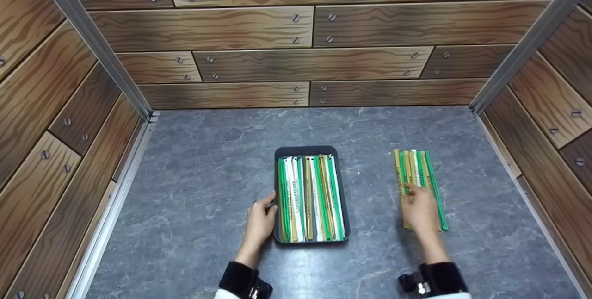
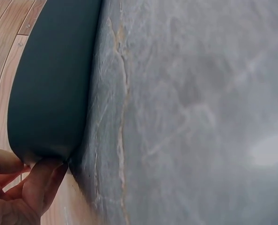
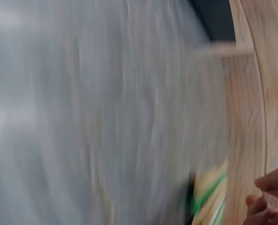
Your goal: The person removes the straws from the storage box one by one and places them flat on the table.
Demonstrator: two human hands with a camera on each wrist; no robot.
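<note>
A dark tray [image 1: 311, 242] lies on the tabletop, filled with a row of slim stick packets [image 1: 309, 197] in green, white and gold. At its left side is my left hand [image 1: 260, 220]; the left wrist view shows thumb and fingers gripping the edge of the tray [image 2: 54, 84]. On the right lies a second group of stick packets [image 1: 418, 165], mostly gold and green with a white one among them. My right hand [image 1: 420, 208] is over the lower half of this group, hiding part of it. In the right wrist view, nothing shows between its thumb and fingers.
The grey marbled tabletop [image 1: 208, 169] is bounded by wood-patterned panels [image 1: 259, 65] at the back and both sides. Metal rails [image 1: 122, 197] run along the corners and left edge. A strip of tabletop separates the tray from the right-hand packets.
</note>
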